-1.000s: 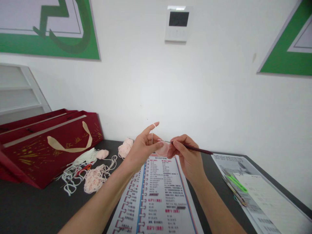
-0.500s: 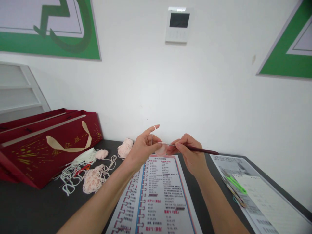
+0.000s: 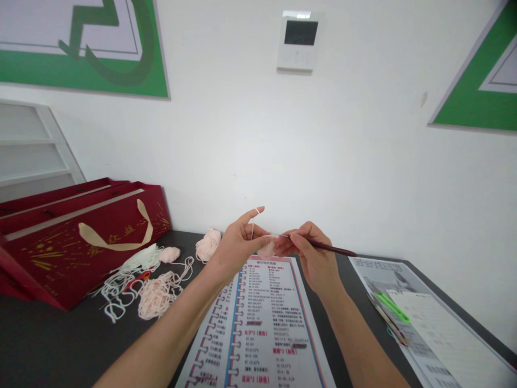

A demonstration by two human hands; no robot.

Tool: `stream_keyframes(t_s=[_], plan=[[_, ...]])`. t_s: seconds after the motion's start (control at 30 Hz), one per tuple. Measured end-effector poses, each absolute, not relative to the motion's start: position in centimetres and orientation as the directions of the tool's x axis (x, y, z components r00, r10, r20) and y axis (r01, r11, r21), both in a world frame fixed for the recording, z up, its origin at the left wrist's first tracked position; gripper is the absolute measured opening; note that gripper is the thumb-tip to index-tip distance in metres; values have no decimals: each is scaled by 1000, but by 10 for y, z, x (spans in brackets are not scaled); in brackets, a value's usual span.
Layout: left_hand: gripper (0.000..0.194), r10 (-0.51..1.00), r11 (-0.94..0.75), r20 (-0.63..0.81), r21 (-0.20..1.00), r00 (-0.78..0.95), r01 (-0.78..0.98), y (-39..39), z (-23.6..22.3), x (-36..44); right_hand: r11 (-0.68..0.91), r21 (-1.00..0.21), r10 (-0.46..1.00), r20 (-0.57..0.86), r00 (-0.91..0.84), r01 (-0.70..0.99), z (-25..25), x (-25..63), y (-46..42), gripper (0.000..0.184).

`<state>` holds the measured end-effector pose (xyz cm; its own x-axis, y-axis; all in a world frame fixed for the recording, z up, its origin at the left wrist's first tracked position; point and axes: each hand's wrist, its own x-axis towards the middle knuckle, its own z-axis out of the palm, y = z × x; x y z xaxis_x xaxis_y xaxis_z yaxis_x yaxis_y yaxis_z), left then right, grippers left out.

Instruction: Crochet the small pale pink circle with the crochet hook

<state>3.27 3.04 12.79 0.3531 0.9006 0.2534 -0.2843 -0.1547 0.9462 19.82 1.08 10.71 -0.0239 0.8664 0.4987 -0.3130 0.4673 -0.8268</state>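
Note:
A small pale pink crochet piece (image 3: 266,247) is pinched in my left hand (image 3: 238,240), whose raised index finger has a strand of yarn (image 3: 252,229) looped round it. My right hand (image 3: 313,250) grips a crochet hook (image 3: 333,248) with a dark red-brown handle. The hook's thin metal tip points left and meets the top edge of the piece. Fingertips of my right hand also touch the piece's right side. Exactly how the tip sits in the stitches is too small to tell.
Below my hands lies a printed pattern sheet (image 3: 270,312). Pink yarn balls (image 3: 208,245) and loose yarn (image 3: 155,296) lie left, beside red gift bags (image 3: 89,237). At right are papers (image 3: 432,323) with a bright green tool (image 3: 391,306). A white wall rises behind the dark table (image 3: 44,345).
My right hand and the hook have shifted slightly left, bringing the tip closer to my left fingers. My left hand stays almost in place, still pinching the piece.

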Motion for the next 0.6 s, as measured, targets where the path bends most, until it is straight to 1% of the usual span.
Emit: stream_keyframes(t_s=[0.1, 0.27, 0.47, 0.6], plan=[[73, 900, -148, 245, 950, 362, -275, 30, 129, 32, 459, -834, 869, 494, -43, -308, 107, 200, 11, 9], [68, 902, -161, 253, 949, 349, -273, 30, 129, 32, 469, -847, 861, 501, -83, -251, 109, 206, 10, 12], [65, 905, -191, 269, 949, 329, -250, 29, 128, 33, 511, -856, 857, 515, -31, -77, 113, 204, 3, 15], [67, 911, -171, 252, 951, 327, -258, 28, 129, 34, 559, -827, 829, 560, -12, 55, 113, 201, -2, 14]])
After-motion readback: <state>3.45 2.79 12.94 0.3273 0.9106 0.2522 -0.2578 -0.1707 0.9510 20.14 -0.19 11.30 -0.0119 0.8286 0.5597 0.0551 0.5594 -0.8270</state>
